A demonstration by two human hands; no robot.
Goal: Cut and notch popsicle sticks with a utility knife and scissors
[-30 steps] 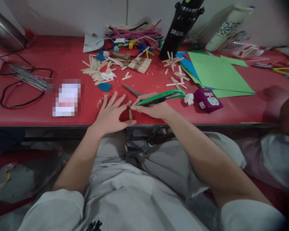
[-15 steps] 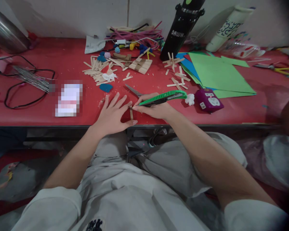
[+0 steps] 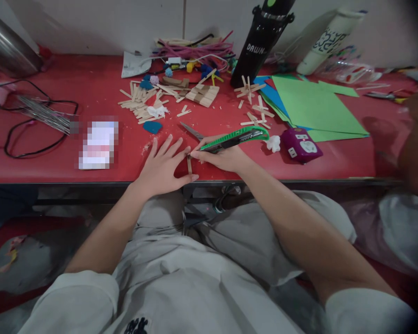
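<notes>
Spanning the stick (image 3: 190,165), nearer left hand (image 3: 162,168) spreads wide on its left, seemingly touching both ends; right hand (image 3: 223,155) grips green cutter (image 3: 232,139), just right of its far end. Long axis: toward the person.

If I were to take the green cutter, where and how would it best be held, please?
Pinch the green cutter by its rear end, probably from the right: that end sticks out from the right hand, while its front end points toward the stick by the left hand.
</notes>
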